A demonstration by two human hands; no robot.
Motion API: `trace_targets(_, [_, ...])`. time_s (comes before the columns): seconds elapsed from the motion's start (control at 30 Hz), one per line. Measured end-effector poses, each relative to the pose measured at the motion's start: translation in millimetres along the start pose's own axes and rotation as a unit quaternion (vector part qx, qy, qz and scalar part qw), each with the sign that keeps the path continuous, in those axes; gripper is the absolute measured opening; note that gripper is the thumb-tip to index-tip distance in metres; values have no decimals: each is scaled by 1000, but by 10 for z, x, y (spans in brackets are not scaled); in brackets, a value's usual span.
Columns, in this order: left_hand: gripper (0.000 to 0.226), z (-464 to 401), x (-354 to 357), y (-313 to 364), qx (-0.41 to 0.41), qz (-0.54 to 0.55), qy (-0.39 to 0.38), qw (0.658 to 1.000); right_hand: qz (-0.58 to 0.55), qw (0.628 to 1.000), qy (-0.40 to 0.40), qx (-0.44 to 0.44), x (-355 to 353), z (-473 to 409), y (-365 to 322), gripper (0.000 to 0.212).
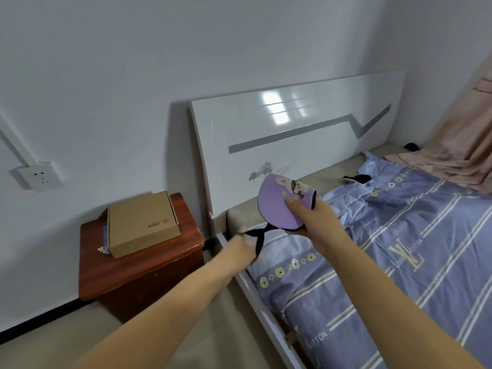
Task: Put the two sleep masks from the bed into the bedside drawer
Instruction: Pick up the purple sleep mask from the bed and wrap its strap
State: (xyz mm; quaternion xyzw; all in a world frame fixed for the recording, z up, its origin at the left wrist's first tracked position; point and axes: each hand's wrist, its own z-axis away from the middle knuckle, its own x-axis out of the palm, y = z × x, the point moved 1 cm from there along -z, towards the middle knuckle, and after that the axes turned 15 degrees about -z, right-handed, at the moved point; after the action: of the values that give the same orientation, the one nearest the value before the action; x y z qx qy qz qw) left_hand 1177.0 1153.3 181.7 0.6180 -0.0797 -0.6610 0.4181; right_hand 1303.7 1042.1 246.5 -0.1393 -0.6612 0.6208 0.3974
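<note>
My right hand [311,219] grips a purple sleep mask [277,206] with a cartoon print, held upright above the bed's left edge. Its black strap [259,234] stretches down to the left, where my blurred left hand [241,247] pinches it. A second, dark sleep mask [358,179] lies on the mattress near the headboard, farther right. The reddish wooden bedside cabinet [149,265] stands left of the bed; no open drawer shows from this angle.
A cardboard box [142,222] sits on top of the cabinet. The white glossy headboard [292,134] stands behind the bed. A blue striped duvet [399,262] covers the bed, pink fabric [458,153] hangs at the right, and a wall socket [37,175] is at the left.
</note>
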Motion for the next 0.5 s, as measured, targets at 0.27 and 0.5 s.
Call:
trace_targets(0.27, [68, -110, -416, 381, 156, -284, 154, 933, 9, 959, -114, 260, -101, 76, 35, 16])
trace_targets(0.5, [48, 149, -335, 448, 428, -389, 203, 790, 198, 933, -264, 140, -59, 65, -177, 46])
